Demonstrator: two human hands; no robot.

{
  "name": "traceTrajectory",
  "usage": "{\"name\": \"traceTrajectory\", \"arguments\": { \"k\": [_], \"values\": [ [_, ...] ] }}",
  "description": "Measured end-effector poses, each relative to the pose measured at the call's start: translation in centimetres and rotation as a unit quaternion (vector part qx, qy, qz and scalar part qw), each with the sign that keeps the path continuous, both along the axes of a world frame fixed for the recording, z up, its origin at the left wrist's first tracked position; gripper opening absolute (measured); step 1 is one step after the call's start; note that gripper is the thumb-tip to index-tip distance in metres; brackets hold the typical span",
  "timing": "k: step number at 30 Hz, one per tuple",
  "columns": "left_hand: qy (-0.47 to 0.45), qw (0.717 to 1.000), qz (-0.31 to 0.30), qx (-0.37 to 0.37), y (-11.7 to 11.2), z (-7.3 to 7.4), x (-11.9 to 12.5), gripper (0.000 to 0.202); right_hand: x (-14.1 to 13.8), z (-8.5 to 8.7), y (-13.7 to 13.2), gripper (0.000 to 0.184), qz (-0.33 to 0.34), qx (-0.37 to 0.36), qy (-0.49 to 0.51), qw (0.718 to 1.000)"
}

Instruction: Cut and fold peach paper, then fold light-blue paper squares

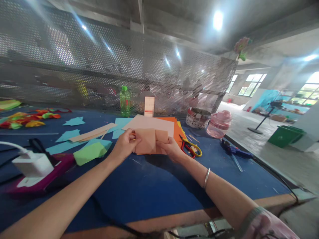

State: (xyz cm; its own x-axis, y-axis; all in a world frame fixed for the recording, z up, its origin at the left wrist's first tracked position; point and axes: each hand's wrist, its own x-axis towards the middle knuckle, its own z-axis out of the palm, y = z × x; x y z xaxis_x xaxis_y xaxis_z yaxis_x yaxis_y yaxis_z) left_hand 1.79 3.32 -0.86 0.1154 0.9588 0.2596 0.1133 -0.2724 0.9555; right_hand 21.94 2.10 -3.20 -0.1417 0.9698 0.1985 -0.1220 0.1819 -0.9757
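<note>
A piece of tan paper [145, 141], folded into panels, is held up over the blue table between my two hands. My left hand [127, 141] pinches its left edge, thumb in front. At the right side, my right hand [170, 147] grips the paper near a narrower raised panel, with the thumb over the front. Behind it lie a pale pink sheet [152, 122], an orange sheet [176, 127] and light blue paper [119, 127]. Just right of my right hand rest pliers with red and yellow handles [190, 147].
Blue and green paper scraps [91, 152] and a purple power strip [47, 179] with a white charger are on the left. A green bottle [125, 101] stands by the mesh partition. Rightward are a round container [197, 118], a pink jug [219, 124] and a blue glue gun [235, 151].
</note>
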Motion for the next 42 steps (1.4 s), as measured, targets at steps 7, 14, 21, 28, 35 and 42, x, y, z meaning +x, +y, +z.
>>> {"name": "traceTrajectory", "arguments": {
  "k": [7,14,21,28,35,42],
  "values": [
    [-0.005,0.999,0.026,-0.021,-0.5,0.5,0.2,0.065,0.2,0.0,0.1,0.038,0.012,-0.037,0.037,0.999],
    [-0.016,1.0,0.0,-0.016,-0.6,0.6,0.2,0.067,0.5,-0.2,0.2,0.038,0.019,-0.028,0.042,0.999],
    [-0.028,0.999,-0.044,0.003,-0.6,0.4,0.2,0.04,0.0,0.7,-0.5,0.05,0.018,0.0,0.056,0.998],
    [-0.005,0.999,-0.049,0.016,0.0,-0.2,0.0,0.039,-0.1,0.7,-0.5,0.053,0.01,0.01,0.047,0.999],
    [-0.03,0.998,-0.05,-0.009,-0.4,0.1,0.3,0.04,0.0,0.0,-0.1,0.048,-0.026,0.004,0.037,0.999],
    [-0.032,0.999,-0.021,0.017,-1.4,0.9,0.6,0.035,-0.3,0.1,-0.1,0.039,-0.043,0.043,0.025,0.998]
  ]
}}
